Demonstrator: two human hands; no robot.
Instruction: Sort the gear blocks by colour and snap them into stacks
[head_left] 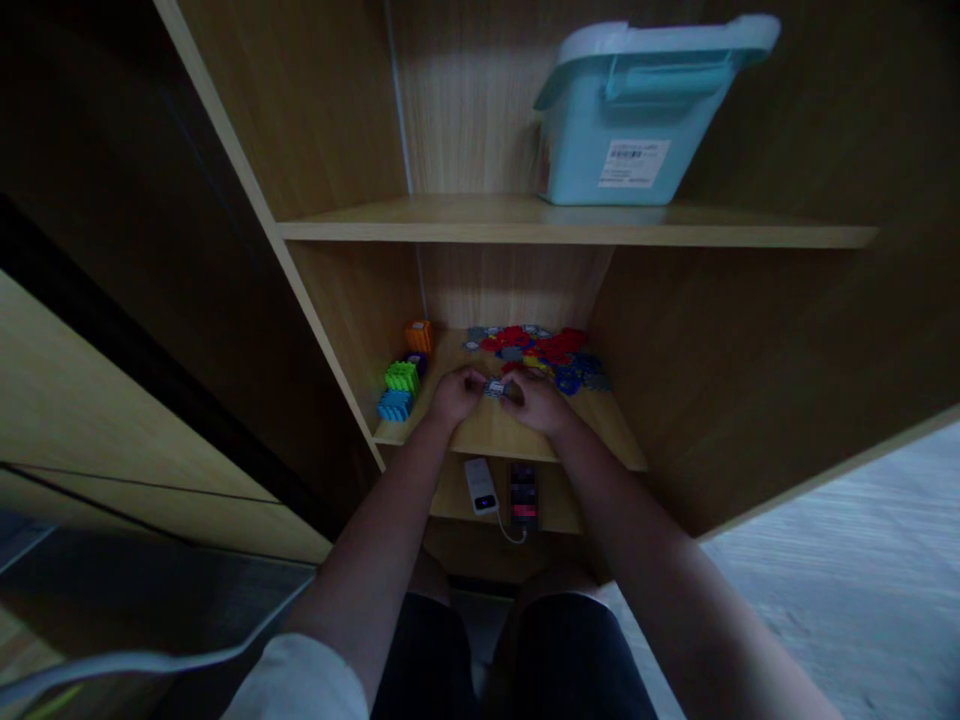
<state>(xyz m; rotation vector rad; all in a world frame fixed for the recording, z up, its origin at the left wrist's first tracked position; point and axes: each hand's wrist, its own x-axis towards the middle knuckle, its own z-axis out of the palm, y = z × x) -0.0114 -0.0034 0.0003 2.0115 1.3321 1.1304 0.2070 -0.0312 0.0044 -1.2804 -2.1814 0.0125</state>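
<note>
Over the middle shelf of a wooden cabinet, my left hand (459, 392) and my right hand (535, 397) face each other. Between their pinched fingertips is a small grey puzzle piece (495, 387), gripped from both sides. Its fine shape is too small to make out. Just behind my hands spreads a loose pile of flat pieces (559, 346) in red, blue, yellow and grey. To the left stand block-like stacks of pieces: a blue one (394, 405), a green one (403, 377), a purple one (416, 362) and an orange one (418, 336).
A teal lidded storage box (637, 120) sits on the upper shelf (450, 220). Below my hands, a white power bank (481, 486) is joined by a cable to a phone (523, 494). Cabinet side panels (750, 350) bound the space; a white cable (150, 662) runs at lower left.
</note>
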